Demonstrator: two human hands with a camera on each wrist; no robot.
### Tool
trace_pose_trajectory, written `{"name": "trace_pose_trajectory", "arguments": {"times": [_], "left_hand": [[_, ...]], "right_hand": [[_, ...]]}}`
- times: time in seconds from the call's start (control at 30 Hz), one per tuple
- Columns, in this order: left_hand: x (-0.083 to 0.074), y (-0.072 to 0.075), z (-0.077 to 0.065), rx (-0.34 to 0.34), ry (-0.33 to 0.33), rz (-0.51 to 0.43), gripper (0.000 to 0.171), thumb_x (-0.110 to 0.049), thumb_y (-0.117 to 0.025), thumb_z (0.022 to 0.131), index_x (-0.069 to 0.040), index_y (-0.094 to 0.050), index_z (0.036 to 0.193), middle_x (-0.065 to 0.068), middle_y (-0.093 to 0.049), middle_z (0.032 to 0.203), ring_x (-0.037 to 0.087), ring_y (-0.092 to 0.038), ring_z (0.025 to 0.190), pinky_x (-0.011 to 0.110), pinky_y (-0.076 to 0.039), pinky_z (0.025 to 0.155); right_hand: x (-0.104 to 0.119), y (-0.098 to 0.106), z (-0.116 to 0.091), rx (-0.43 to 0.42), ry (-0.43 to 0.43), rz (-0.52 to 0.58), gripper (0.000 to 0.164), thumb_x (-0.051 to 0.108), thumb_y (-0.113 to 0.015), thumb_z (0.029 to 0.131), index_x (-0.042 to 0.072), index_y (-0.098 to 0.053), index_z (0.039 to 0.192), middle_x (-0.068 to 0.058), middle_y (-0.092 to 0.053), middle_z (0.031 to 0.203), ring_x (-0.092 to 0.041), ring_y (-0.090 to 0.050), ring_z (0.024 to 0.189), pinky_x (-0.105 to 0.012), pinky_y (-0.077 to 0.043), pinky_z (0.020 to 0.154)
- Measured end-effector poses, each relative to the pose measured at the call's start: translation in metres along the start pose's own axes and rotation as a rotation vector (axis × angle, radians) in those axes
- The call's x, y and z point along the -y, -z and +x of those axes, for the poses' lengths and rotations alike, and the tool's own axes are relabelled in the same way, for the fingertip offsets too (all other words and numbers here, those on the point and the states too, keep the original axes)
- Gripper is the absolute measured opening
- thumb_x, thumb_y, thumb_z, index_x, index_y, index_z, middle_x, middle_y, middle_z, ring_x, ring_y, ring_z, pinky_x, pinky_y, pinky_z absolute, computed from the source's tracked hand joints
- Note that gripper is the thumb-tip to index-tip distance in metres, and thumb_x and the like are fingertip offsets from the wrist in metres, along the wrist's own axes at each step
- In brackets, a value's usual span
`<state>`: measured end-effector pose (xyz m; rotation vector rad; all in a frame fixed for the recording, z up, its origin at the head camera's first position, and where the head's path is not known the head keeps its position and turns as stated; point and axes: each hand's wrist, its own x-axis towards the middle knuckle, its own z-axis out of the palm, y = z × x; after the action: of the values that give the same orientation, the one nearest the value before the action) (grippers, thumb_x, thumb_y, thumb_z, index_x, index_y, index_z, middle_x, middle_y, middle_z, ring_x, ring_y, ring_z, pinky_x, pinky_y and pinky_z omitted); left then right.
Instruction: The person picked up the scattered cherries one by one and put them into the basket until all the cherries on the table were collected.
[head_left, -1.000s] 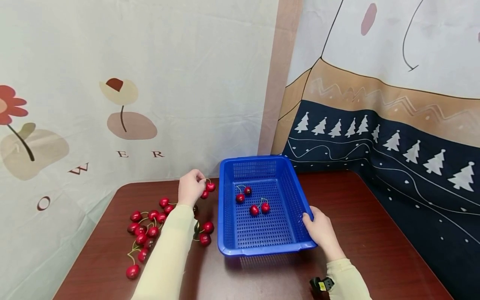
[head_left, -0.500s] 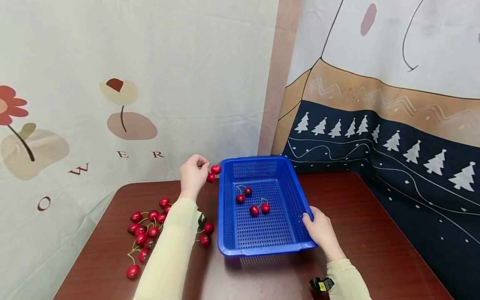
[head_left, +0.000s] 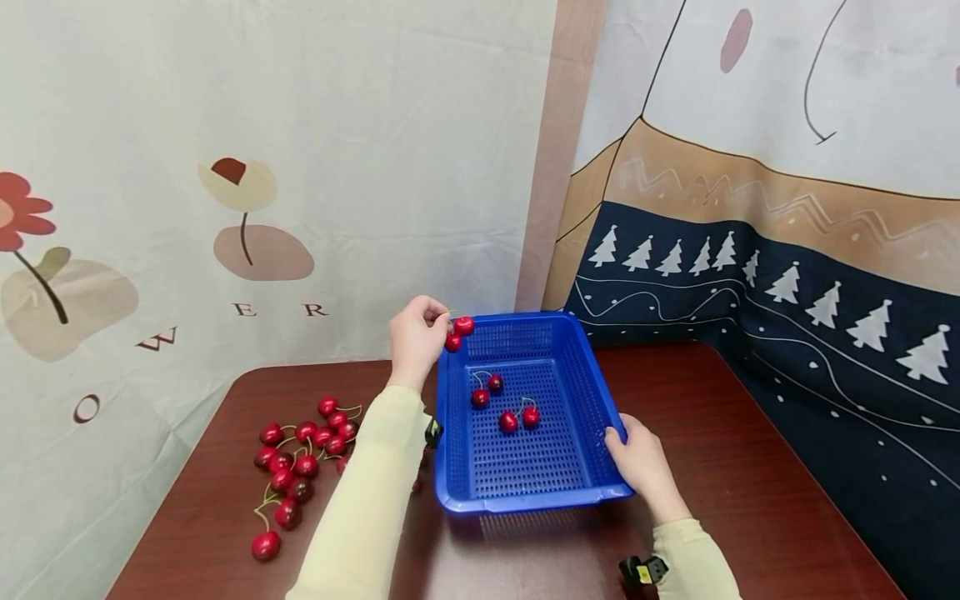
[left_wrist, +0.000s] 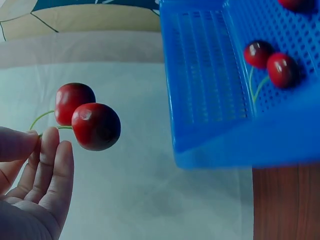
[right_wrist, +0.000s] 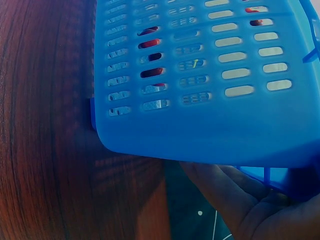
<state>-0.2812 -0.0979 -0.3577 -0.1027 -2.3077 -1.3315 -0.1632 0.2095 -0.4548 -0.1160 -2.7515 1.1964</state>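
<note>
My left hand pinches the green stems of a pair of cherries between thumb and fingertips. In the head view the pair overlaps the far left corner of the blue plastic basket. My right hand grips the basket's right rim near the front corner, its thumb over the edge. In the right wrist view the slotted basket side covers part of that hand. Two cherry pairs lie on the basket floor, one pair farther back and another pair in the middle.
Several cherries with stems lie in a loose cluster on the left of the brown table. My left sleeve hides some of the cherries beside the basket. A printed cloth hangs behind the table.
My left hand has risen and moved right with the cherry pair, from above the table to the basket's far left corner. My right hand and the basket stay put.
</note>
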Motion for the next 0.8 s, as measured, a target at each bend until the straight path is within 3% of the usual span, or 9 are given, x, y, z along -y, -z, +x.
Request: {"name": "trace_pose_trajectory", "arguments": {"times": [0.33, 0.8], "left_hand": [[-0.011, -0.024, -0.007, 0.042, -0.004, -0.037, 0.005, -0.009, -0.068, 0.093, -0.007, -0.067, 0.089, 0.009, -0.068, 0.082, 0.023, -0.069, 0.076, 0.039, -0.053, 0.068], [-0.004, -0.056, -0.026, 0.085, 0.022, -0.067, 0.007, -0.006, -0.069, 0.091, -0.009, -0.067, 0.086, 0.005, -0.067, 0.080, 0.021, -0.065, 0.074, 0.038, -0.054, 0.071]], "right_hand": [[0.001, 0.000, -0.001, -0.007, 0.002, 0.002, 0.039, 0.011, -0.052, 0.097, -0.013, -0.054, 0.128, -0.029, -0.065, 0.109, -0.033, -0.066, 0.087, -0.051, -0.052, 0.080], [0.002, 0.001, -0.001, -0.007, -0.006, 0.001, 0.039, 0.011, -0.053, 0.097, -0.013, -0.054, 0.128, -0.030, -0.064, 0.112, -0.036, -0.065, 0.092, -0.053, -0.051, 0.084]]}}
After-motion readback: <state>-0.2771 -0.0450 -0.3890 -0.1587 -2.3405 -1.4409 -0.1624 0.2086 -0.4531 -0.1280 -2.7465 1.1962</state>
